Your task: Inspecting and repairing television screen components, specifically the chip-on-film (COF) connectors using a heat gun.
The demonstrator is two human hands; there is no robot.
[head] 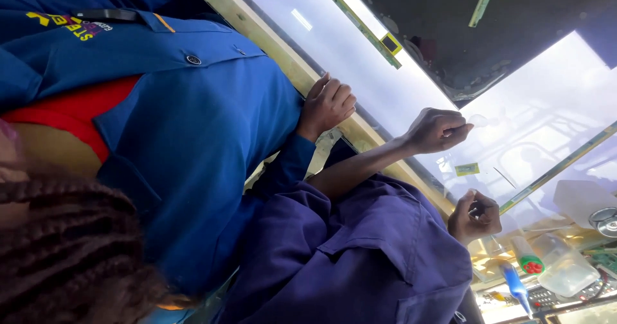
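Observation:
My left hand (pixel 437 131) reaches over a large white glowing panel (pixel 360 60). Its thumb and fingers pinch a small clear piece (pixel 479 119) just above the panel surface. My right hand (pixel 475 216) is curled into a fist at the panel's near edge, and I cannot see anything inside it. Both arms come out of dark purple sleeves (pixel 360 253). A co-worker in a blue shirt (pixel 193 118) leans in on my left, with one hand (pixel 328 105) resting closed on the wooden table edge (pixel 283 57).
A small green label (pixel 467 168) lies on the panel near my hands. Beyond my right hand stand a small bottle with a green and red end (pixel 527 258), a blue tube (pixel 515 287), a clear plastic tub (pixel 569 269) and a round metal part (pixel 605 220).

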